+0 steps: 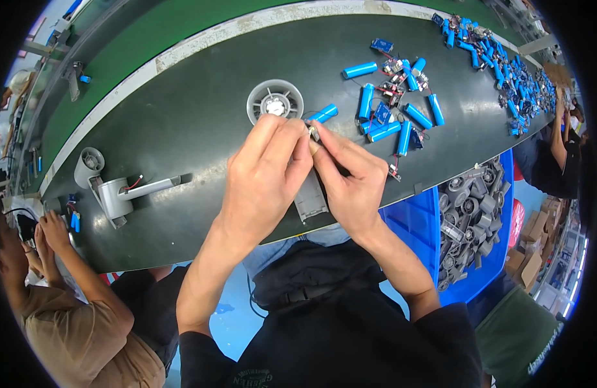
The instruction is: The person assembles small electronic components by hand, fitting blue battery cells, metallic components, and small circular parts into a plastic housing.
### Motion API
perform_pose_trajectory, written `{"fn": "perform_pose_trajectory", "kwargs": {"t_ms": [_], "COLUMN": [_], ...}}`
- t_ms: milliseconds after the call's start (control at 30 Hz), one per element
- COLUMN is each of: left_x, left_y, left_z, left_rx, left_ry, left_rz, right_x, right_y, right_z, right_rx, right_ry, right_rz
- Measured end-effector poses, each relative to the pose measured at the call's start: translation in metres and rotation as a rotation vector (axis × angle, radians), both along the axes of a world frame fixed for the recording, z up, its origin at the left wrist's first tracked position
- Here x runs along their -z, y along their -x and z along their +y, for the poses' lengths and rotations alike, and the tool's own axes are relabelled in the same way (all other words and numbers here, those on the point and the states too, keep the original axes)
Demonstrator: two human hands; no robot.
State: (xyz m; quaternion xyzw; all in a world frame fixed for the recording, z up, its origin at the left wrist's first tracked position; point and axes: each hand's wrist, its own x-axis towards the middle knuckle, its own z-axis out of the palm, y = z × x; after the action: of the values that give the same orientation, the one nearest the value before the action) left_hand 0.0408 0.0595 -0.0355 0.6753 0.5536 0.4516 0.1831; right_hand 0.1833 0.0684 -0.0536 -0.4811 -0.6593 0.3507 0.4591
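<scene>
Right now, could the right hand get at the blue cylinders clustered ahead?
Likely yes: the blue cylinders lie close beyond the right hand, no obstacle showing between. It seems busy at a small pale part with the left hand, so may need freeing first.

Pinching away just below the grey plastic wheel-like round housing (275, 100), with thumb and bent fingers of the bare left hand (263, 171), back of the hand up! Meeting it almost tip to tip with the bare right hand (350, 174), to the lower right of the housing, thumb and forefinger close together. Slanting bare left forearm (211, 271) and bare right forearm (402, 262) up toward the housing, elbows spread wide below it.
</scene>
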Motion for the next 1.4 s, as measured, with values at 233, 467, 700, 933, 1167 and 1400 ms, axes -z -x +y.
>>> {"fn": "perform_pose_trajectory", "kwargs": {"t_ms": [233, 467, 700, 933, 1167, 1400], "left_x": [0.001, 0.002, 0.003, 0.005, 0.007, 0.008], "left_y": [-0.003, -0.006, -0.005, -0.004, -0.008, -0.009], "left_z": [0.0, 0.001, 0.004, 0.002, 0.003, 0.004], "left_rx": [0.002, -0.006, 0.013, 0.011, 0.01, 0.016], "left_ry": [0.003, -0.03, -0.034, -0.075, -0.093, -0.091], "left_rz": [0.011, 0.04, 0.032, 0.063, 0.097, 0.058], "right_x": [0.003, 0.006, 0.005, 0.007, 0.006, 0.007], "right_y": [-0.004, -0.007, -0.008, -0.008, -0.011, -0.011], "right_z": [0.001, 0.004, 0.004, 0.002, 0.005, 0.006], "right_rx": [-0.003, -0.013, -0.005, 0.001, -0.002, -0.007], "right_ry": [0.089, -0.001, -0.034, -0.01, -0.025, -0.04], "right_rz": [0.047, -0.004, -0.023, -0.01, -0.036, -0.02]}}
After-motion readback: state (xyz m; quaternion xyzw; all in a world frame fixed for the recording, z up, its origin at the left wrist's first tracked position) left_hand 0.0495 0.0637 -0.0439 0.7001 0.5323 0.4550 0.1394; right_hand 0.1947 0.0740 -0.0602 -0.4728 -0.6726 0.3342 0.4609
